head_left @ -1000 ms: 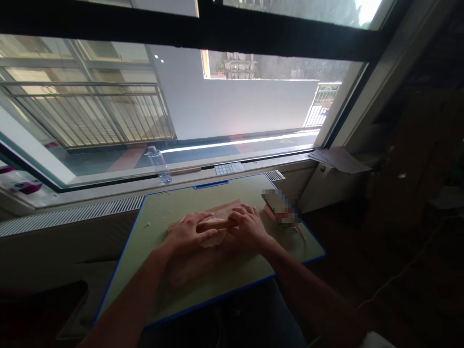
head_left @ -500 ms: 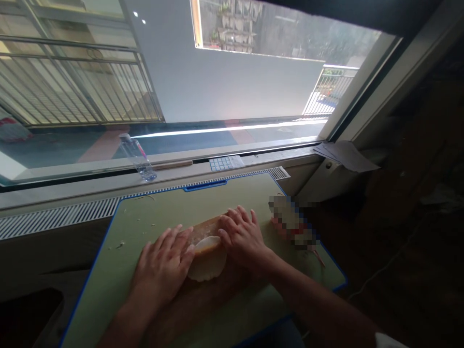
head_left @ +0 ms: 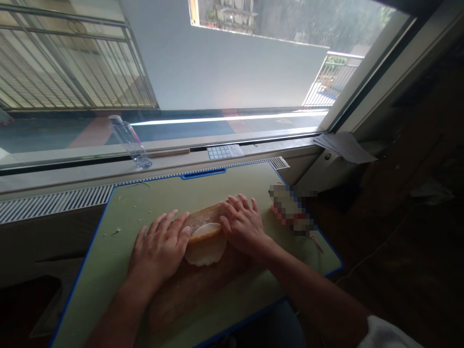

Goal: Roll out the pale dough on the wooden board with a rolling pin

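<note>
A slim wooden rolling pin (head_left: 206,235) lies across a round, flat sheet of pale dough (head_left: 205,252), which shows both beyond the pin and on its near side. Under them is a long wooden board (head_left: 188,295), dusted with flour toward its far edge. My left hand (head_left: 159,249) rests over the pin's left end, fingers stretched forward and thumb beside the dough. Over the right end lies my right hand (head_left: 242,223), fingers slightly bent. Both palms hide the pin's ends.
A green mat (head_left: 246,181) with a blue rim covers the table, with dough scraps (head_left: 116,231) at left. A blurred-out object (head_left: 292,210) lies by its right edge. On the windowsill stand a clear bottle (head_left: 132,145) and a blue-and-white gridded card (head_left: 221,152); papers (head_left: 344,147) lie farther right.
The camera view has tilted slightly, so the whole scene sits higher in the picture. Both hands remain on the rolling pin, and the dough looks much the same.
</note>
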`<act>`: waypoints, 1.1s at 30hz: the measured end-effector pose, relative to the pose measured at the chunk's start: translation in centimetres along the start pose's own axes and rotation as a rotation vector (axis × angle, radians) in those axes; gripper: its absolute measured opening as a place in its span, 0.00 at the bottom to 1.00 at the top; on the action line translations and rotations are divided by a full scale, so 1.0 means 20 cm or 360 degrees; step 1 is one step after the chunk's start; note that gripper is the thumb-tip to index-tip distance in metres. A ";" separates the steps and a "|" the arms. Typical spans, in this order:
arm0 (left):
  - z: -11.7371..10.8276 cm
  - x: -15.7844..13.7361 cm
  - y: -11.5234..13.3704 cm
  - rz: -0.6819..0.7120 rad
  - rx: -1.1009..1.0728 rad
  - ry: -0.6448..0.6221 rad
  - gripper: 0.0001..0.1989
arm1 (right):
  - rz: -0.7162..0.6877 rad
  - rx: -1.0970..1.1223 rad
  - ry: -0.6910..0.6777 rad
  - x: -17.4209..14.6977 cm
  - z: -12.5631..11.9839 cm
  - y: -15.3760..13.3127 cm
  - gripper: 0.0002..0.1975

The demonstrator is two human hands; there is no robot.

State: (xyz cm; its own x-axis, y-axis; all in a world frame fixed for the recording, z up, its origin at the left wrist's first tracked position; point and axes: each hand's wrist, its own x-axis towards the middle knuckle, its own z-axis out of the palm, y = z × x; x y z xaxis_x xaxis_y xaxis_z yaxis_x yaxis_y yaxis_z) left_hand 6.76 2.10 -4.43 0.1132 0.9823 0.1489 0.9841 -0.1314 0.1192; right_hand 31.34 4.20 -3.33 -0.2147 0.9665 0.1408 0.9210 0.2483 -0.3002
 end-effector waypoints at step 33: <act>-0.06 0.22 0.03 -0.0230 -0.0011 -0.0317 0.29 | 0.0116 -0.0170 -0.0334 0.26 -0.04 0.00 0.33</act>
State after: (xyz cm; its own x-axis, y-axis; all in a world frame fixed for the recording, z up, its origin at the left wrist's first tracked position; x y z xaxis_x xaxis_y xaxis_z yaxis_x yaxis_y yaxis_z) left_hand 7.70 6.15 -2.51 -0.0033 0.9978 -0.0668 0.9912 0.0122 0.1321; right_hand 30.51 9.06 -1.76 -0.1991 0.9767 -0.0797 0.9632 0.1801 -0.1995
